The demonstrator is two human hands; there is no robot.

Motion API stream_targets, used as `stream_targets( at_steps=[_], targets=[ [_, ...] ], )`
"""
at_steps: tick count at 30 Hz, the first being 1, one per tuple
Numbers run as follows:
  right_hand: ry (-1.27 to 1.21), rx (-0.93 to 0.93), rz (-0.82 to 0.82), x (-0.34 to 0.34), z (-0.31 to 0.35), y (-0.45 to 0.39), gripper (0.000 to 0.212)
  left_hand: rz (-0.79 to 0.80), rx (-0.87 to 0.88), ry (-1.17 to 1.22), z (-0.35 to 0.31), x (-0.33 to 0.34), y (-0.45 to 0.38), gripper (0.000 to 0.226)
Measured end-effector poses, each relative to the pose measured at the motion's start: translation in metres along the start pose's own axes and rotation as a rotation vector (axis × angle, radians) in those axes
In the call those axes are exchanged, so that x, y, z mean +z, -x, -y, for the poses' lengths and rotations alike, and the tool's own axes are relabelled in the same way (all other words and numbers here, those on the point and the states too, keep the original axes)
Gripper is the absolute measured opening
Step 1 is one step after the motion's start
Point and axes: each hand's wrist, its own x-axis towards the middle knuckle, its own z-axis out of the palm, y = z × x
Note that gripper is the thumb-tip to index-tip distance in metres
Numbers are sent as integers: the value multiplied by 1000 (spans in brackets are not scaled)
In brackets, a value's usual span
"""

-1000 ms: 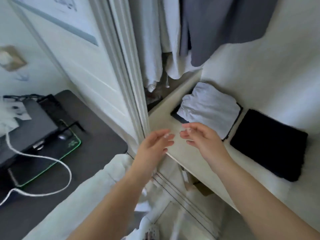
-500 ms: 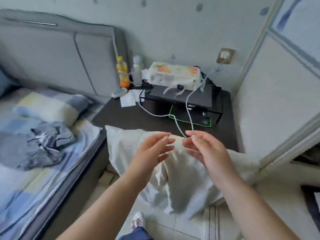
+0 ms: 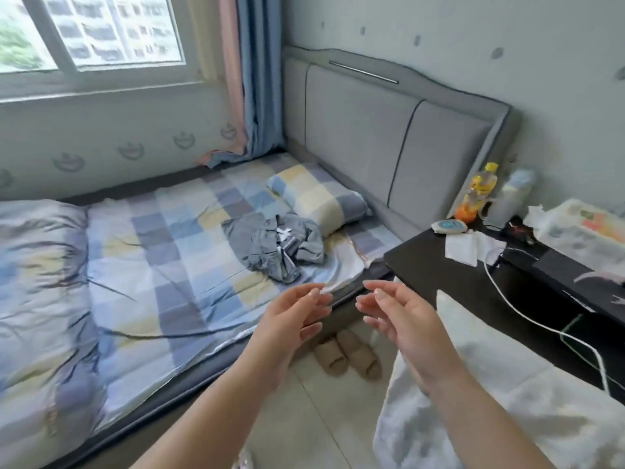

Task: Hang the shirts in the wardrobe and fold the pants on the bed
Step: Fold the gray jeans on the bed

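On the bed (image 3: 162, 252), far from the hands and near the checked pillow (image 3: 318, 201), grey pants (image 3: 274, 245) lie in a crumpled heap, waiting to be folded. Both hands, left hand (image 3: 291, 319) and right hand (image 3: 402, 316), hang loose and hold nothing, ready to reach. No writing can be read.

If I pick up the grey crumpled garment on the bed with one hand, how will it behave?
The grey garment lies in soft, deep creases, so it is probably floppy and will hang and unfold when lifted. It looks thin, so likely light. Its white drawstrings may dangle loose. It should not roll or slide on the checked bed sheet.
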Motion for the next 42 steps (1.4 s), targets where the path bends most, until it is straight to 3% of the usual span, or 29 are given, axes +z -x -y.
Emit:
stream_targets(
  at_steps=[9, 16, 29, 35, 42],
  targets=[
    [59, 82, 51, 130, -17, -121, 21, -99, 3, 49, -56, -127, -113, 14],
    [72, 170, 29, 184, -32, -192, 21, -123, -50, 24, -83, -188, -186, 16],
    [185, 311, 135, 195, -80, -360, 20, -209, -156, 7, -78, -205, -333, 16],
    [385, 414, 305, 176, -147, -524, 18, -331, -268, 25, -41, -193, -484, 15],
    [761, 319, 475, 166, -271, -731, 17, -532, -408, 36, 56, -210, -647, 10]
  ],
)
